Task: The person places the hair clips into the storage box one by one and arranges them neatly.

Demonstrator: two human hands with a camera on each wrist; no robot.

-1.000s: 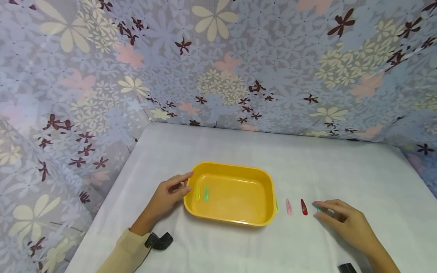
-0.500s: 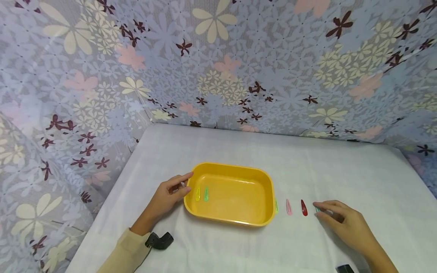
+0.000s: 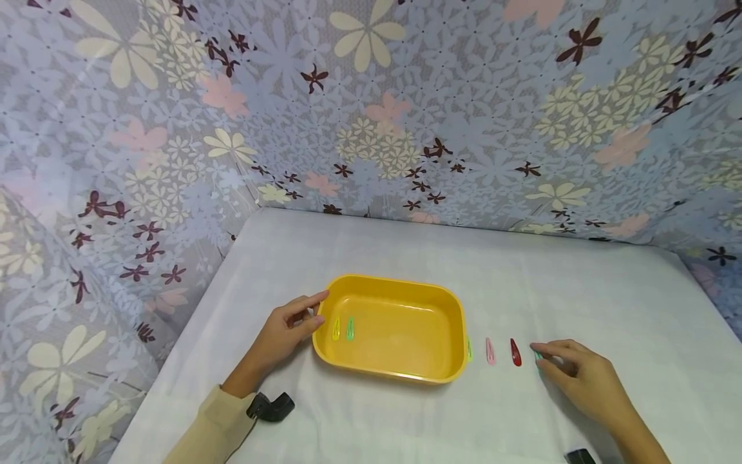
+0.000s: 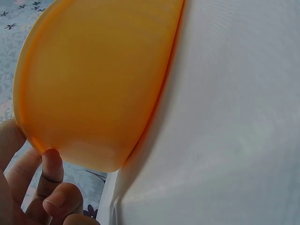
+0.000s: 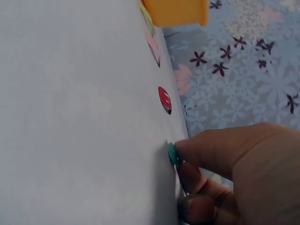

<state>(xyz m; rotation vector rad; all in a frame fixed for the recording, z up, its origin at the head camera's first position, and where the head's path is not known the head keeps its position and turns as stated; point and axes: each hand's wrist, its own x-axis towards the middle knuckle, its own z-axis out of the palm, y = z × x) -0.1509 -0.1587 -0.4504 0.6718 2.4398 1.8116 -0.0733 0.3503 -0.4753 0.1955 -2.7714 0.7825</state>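
A yellow tray (image 3: pixel 400 335) stands on the white cloth, a yellow hair clip (image 3: pixel 336 328) and a green hair clip (image 3: pixel 350 328) lying inside near its left end. My left hand (image 3: pixel 286 332) touches the tray's left rim with thumb and forefinger spread along it; the left wrist view shows these fingertips against the tray's end (image 4: pixel 89 157). To the right of the tray, my right hand (image 3: pixel 582 374) pinches a teal hair clip (image 5: pixel 172 153) between thumb and forefinger, low over the cloth. Most of that clip is hidden by the fingers.
Between the tray and my right hand lie a lime-green clip (image 3: pixel 469 349) against the tray's right side, a pink clip (image 3: pixel 490 351) and a red clip (image 3: pixel 516 352), in a row. A floral cloth (image 3: pixel 464 129) hangs behind the table and at its sides.
My right hand has shifted very slightly left, its fingertips closer together on the teal clip. The left hand and the tray stay as they were.
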